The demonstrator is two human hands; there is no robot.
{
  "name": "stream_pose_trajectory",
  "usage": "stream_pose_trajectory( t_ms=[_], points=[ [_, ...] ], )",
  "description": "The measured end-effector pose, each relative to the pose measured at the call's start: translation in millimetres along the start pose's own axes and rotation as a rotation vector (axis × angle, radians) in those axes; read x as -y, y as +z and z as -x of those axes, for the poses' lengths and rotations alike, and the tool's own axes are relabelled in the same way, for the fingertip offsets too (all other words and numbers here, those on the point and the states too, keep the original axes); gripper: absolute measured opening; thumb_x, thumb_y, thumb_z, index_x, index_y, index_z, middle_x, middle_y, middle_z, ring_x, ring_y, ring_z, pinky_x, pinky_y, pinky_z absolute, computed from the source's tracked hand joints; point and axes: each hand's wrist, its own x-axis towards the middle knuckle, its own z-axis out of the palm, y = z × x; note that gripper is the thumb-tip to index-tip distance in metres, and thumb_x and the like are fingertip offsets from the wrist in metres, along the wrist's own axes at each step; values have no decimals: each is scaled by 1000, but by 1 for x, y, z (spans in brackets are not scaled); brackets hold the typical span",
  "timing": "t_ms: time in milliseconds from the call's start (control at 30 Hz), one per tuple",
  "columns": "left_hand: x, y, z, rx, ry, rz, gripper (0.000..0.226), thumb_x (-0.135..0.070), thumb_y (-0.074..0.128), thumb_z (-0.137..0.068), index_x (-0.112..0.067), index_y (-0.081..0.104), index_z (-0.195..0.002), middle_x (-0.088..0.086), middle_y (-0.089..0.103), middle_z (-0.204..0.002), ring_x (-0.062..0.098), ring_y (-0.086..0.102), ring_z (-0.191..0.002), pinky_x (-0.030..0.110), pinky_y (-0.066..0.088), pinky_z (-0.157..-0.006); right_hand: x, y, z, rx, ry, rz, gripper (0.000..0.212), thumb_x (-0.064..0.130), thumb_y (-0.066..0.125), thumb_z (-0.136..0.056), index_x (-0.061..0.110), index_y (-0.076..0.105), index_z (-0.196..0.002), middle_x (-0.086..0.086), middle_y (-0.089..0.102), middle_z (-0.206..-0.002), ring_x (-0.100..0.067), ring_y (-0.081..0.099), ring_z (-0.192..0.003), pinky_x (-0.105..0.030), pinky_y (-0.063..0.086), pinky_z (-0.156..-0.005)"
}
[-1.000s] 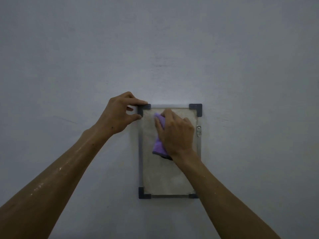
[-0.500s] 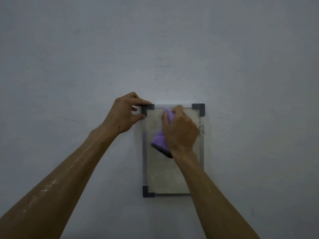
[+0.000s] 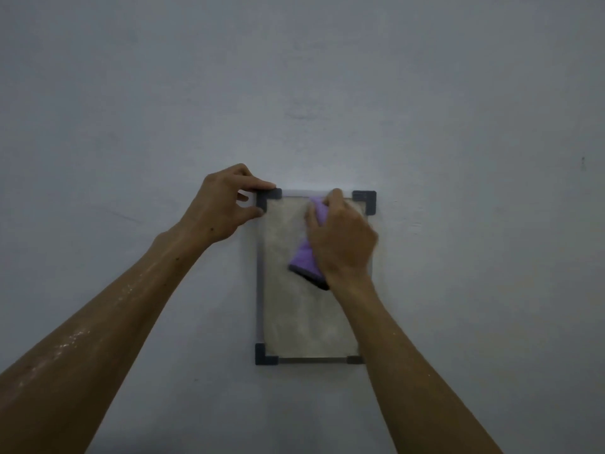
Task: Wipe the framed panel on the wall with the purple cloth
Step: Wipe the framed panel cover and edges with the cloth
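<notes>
Pinched between thumb and forefinger of the left hand [image 3: 220, 209] is the dark upper-left corner piece [image 3: 265, 198] of the framed panel [image 3: 294, 319]; the remaining fingers are curled behind and are only partly seen. The right hand [image 3: 343, 239] is pressed flat against the upper right part of the panel, closed over the purple cloth [image 3: 306, 260].

Head view, lower centre of the picture: the panel is mounted upright on a pale grey wall [image 3: 458, 109]. Most of the cloth is hidden under the right hand; one purple fold is visible at the fingertips near the top rail, and a larger fold with a dark edge projects below the palm, left of the wrist. The right hand and cloth are slightly blurred.

The right rail of the panel is largely covered by the right hand and forearm, and the lower-right corner piece is only partly seen beside the forearm. The upper-right corner piece [image 3: 366, 200] and lower-left corner piece [image 3: 263, 354] are fully exposed. The panel surface appears cloudy and mottled; its material cannot be determined in the dim light. Both forearms are cut off by the bottom edge of the picture.
</notes>
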Motion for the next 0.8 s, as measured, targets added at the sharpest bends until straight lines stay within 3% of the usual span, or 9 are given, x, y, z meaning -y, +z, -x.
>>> stream_pose_trajectory(
  t_ms=[100, 233, 333, 433, 633, 733, 800],
  points=[
    [-1, 0, 1, -4, -10, 31, 47, -5, 84, -78, -17, 73, -123, 3, 65, -106, 17, 64, -99, 30, 57, -90, -28, -10, -5, -75, 209, 0, 28, 46, 55, -96, 19, 53, -91, -2, 64, -75, -27, 65, -67, -29, 40, -57],
    [-2, 0, 0, -4, -7, 15, 48, -5, 84, -78, -15, 72, -123, 4, 65, -108, 19, 63, -101, 31, 57, -91, -7, -4, -5, -96, 259, -49, 23, 39, 59, -95, 17, 56, -91, -2, 64, -76, -24, 63, -65, -28, 38, -56],
    [-1, 1, 0, -3, -4, -5, 49, -5, 84, -78, -15, 72, -124, 5, 65, -109, 18, 62, -101, 25, 55, -88, 13, 4, 1, -26, 41, -95, 23, 39, 56, -99, 17, 57, -93, 3, 57, -73, -13, 55, -60, -27, 47, -55],
    [-1, 0, -1, 6, -7, -23, 49, -7, 83, -79, -15, 71, -125, 5, 65, -110, 16, 61, -100, 22, 52, -86, 7, 2, 0, 13, -125, -92, 26, 41, 54, -100, 16, 58, -93, 2, 62, -73, -12, 57, -59, -26, 48, -54],
    [0, -1, -1, -1, -2, -2, 48, -6, 84, -78, -17, 72, -124, 4, 65, -106, 15, 61, -97, 21, 53, -86, -45, -16, -3, -71, 211, 4, 26, 43, 52, -98, 18, 52, -91, -4, 67, -80, -29, 66, -70, -33, 48, -60],
    [-2, -1, -1, -3, 0, -19, 48, -6, 83, -79, -16, 72, -125, 4, 64, -107, 16, 61, -98, 24, 54, -87, -26, -10, -5, -71, 275, -16, 22, 39, 55, -96, 17, 53, -94, -4, 67, -82, -29, 66, -71, -33, 46, -60],
    [-3, 0, -1, -3, -5, -23, 48, -6, 83, -79, -15, 71, -125, 4, 64, -108, 16, 61, -98, 25, 54, -87, -7, -4, -4, -58, 198, -33, 22, 39, 55, -97, 17, 54, -95, -3, 66, -81, -24, 65, -68, -32, 49, -59]
  ],
)
